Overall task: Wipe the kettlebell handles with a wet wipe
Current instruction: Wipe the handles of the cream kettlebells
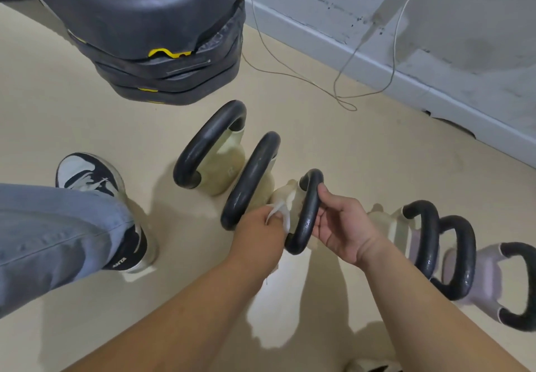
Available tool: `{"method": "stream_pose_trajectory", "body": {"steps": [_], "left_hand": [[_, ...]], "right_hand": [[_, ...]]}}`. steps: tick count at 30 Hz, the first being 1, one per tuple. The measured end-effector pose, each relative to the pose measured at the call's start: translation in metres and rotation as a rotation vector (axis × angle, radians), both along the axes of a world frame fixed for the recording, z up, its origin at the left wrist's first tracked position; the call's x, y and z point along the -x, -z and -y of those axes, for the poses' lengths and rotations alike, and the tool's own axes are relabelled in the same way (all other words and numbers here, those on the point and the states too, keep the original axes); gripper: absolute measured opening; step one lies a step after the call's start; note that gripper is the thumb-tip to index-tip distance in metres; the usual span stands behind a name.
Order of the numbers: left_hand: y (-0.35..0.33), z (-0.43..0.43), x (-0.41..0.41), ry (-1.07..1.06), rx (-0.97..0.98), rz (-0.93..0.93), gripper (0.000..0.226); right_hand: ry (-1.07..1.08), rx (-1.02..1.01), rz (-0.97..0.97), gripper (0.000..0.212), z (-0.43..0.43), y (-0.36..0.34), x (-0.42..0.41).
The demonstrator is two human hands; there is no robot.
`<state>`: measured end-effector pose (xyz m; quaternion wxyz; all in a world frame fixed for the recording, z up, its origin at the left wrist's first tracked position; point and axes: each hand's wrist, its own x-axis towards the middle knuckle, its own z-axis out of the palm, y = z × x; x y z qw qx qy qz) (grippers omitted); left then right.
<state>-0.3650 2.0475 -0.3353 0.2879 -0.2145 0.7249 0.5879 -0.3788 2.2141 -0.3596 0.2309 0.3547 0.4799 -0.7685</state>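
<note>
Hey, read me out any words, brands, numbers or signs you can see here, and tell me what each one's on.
"ANTA": on the side of the nearer black and white shoe, by the sole.
Embossed mark on the cream kettlebell: too faint to read.
Lettering on the edge of the black stacked platform: too blurred to read.
Nothing to read on the wet wipe or the gripped handle.

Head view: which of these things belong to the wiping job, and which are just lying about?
In the job:
wet wipe, gripped by the left hand
kettlebell handle, held by the right hand
other handles in the row

Lying about:
black stacked equipment
white cables
shoe
</note>
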Motion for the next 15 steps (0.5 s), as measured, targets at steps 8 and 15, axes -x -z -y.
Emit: {"method": "stream_pose_trajectory", "body": {"steps": [8, 15], "left_hand": [[0.001, -0.013, -0.005, 0.037, -0.11, 0.092, 0.024], [0.01, -0.013, -0.008, 0.051, -0.118, 0.151, 0.023]], "right_hand": [[-0.018, 0.046, -0.009, 0.051, -0.011, 0.002, -0.002], [-0.092, 0.093, -0.038, 0.032, -0.022, 0.005, -0.004]]}}
